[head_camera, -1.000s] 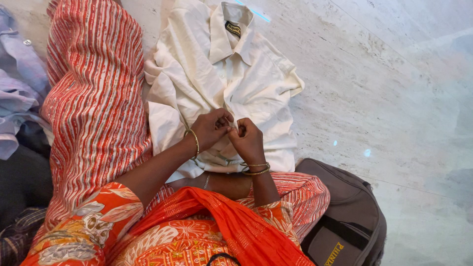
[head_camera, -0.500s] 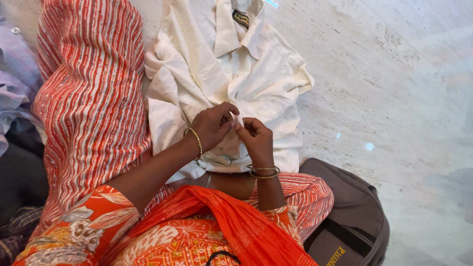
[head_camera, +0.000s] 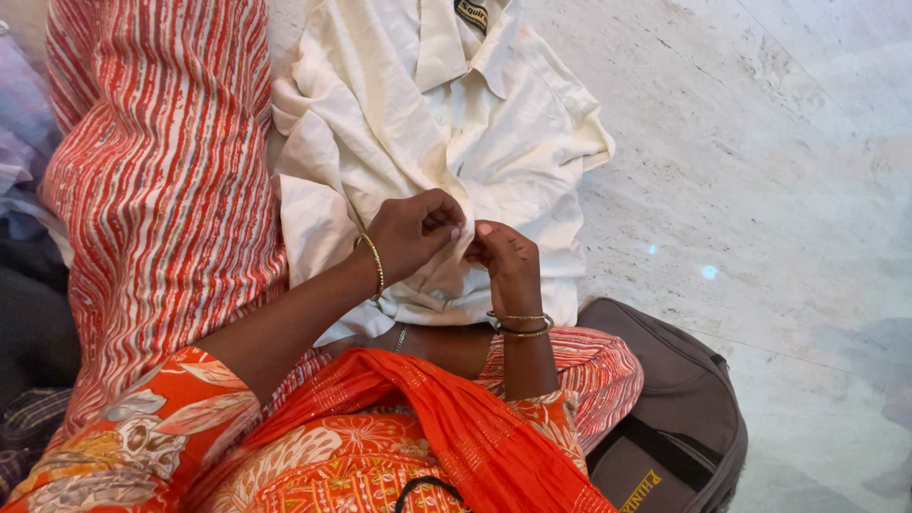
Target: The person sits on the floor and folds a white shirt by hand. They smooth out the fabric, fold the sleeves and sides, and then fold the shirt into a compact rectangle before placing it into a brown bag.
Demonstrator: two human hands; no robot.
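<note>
A cream collared shirt [head_camera: 418, 114] lies spread on the pale marble floor [head_camera: 760, 142] in front of me. My left hand [head_camera: 413, 233] and my right hand [head_camera: 503, 261] meet over the shirt's lower front, and both pinch its fabric between fingers and thumb. The fingertips nearly touch each other at the shirt's button strip. Gold bangles circle both wrists. What lies between the fingertips is too small to make out.
My leg in red and white striped cloth [head_camera: 161, 190] stretches along the shirt's left side. An orange scarf [head_camera: 475, 427] hangs below my arms. A grey-brown bag [head_camera: 665, 408] sits at the lower right. Lilac and dark clothes [head_camera: 24, 142] lie at the far left.
Both hands stay together on the shirt front with small finger movements. The view has shifted, so the shirt and hands sit slightly to the right and higher in the picture.
</note>
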